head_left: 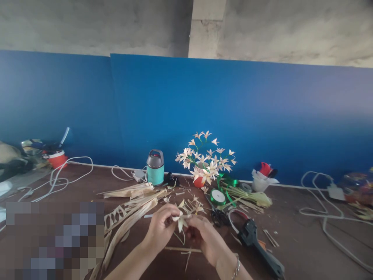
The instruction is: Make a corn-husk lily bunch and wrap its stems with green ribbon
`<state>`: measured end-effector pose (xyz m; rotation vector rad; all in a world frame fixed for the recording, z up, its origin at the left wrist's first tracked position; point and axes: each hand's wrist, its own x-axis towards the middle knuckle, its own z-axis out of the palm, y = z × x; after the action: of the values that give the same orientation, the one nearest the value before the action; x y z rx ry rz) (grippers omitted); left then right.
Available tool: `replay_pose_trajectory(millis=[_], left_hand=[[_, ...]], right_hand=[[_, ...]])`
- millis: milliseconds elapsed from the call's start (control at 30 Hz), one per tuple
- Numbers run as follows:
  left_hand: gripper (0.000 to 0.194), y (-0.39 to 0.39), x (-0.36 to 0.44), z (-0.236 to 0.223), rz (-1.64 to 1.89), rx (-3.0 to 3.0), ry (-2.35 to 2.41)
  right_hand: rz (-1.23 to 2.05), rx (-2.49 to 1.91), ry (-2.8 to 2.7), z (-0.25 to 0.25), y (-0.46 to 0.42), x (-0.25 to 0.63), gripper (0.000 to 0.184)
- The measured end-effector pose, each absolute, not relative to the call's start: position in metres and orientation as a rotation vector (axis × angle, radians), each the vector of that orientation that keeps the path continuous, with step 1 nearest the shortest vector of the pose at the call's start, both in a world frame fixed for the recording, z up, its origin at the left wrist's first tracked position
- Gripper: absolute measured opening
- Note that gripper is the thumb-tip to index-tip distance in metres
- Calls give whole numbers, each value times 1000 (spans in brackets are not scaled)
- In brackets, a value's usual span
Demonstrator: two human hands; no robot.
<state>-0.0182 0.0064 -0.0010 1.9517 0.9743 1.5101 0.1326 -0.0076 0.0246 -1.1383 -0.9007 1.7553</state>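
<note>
Between my two hands is a pale cream flower [181,222] that looks made of dried husk, with pointed petals hanging down. My left hand [163,223] is closed, its thumb and fingers pinching the flower from the left side. From the right, my right hand [203,232] closes on the same flower; its fingertips are partly hidden. A thin pale strip [181,238] dangles below. Just beyond my hands lie several loose cream petals and flowers [196,205]. A glue gun [258,245] with a black handle rests to the right of my right hand.
Long dried husks [128,223] spread on the left of the brown table [303,241]. Behind stand a teal container [155,174] and a pot of husk flowers [205,165]. Green ribbon [218,197], a white cup [260,182] and white cables [323,212] are on the right.
</note>
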Motion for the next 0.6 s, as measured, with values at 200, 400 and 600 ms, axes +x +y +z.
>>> replay_pose_trajectory(millis=[200,400,600], left_hand=[[11,7,-20,-2,1447,2029,1021],[12,7,-21,2,1336,2073,1051],[8,8,-23,2,1218,2135,1051]], right_hand=[[1742,-1218,-963,30,-6,137,15],[1714,-1277,-1086,28,0,142,13],[1638,-1241,-1217,28,8,150,11]])
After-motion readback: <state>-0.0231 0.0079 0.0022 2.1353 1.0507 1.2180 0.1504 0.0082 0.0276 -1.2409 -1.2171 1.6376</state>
